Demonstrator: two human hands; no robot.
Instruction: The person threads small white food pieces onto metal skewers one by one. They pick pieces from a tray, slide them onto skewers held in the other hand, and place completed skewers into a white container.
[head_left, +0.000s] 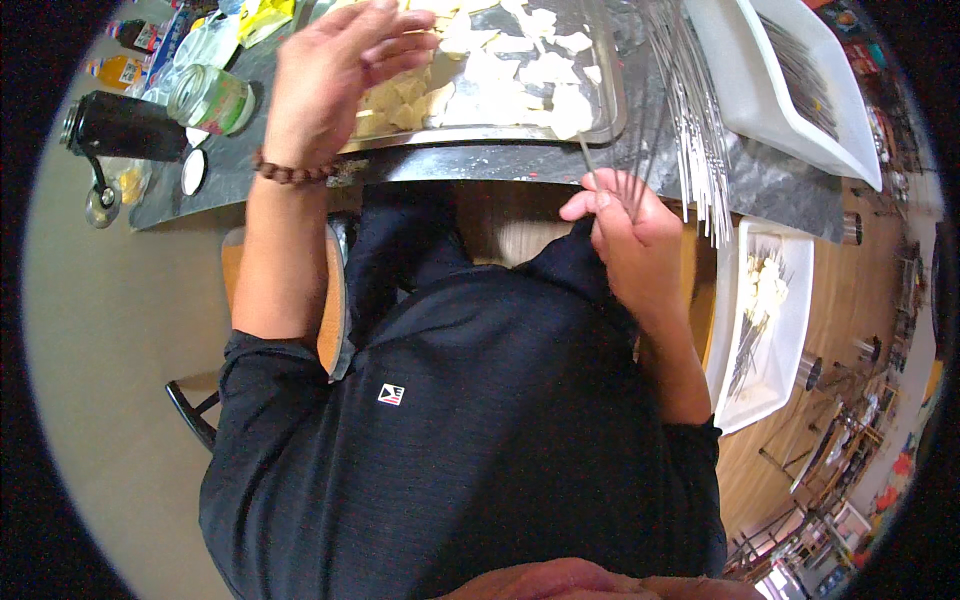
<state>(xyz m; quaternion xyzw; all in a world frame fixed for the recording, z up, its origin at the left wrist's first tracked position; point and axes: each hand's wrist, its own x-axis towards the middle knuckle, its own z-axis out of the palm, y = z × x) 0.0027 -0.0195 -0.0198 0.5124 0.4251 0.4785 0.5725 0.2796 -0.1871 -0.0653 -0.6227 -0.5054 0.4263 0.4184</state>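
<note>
My right hand (637, 232) grips several thin metal skewers (643, 150) just off the table's front edge. One of them, angled towards the tray, has a pale piece of food (573, 111) at its tip. The other held skewers fan upward and are blurred. Raised over the left part of the metal tray (480, 135), my left hand (322, 82) is slightly blurred, its fingers stretched to the right, and nothing shows in it. Pale, flat food pieces (491, 75) are spread across the tray; yellower ones (397, 101) lie nearest my left hand.
Loose metal skewers (697, 135) overhang the table edge on the right, beside a white plastic bin (780, 75) with more skewers. Lower right, another white bin (787, 337) holds skewered pale pieces. At left stand a glass jar (210, 99), a dark bottle (127, 126) and a lid (194, 172).
</note>
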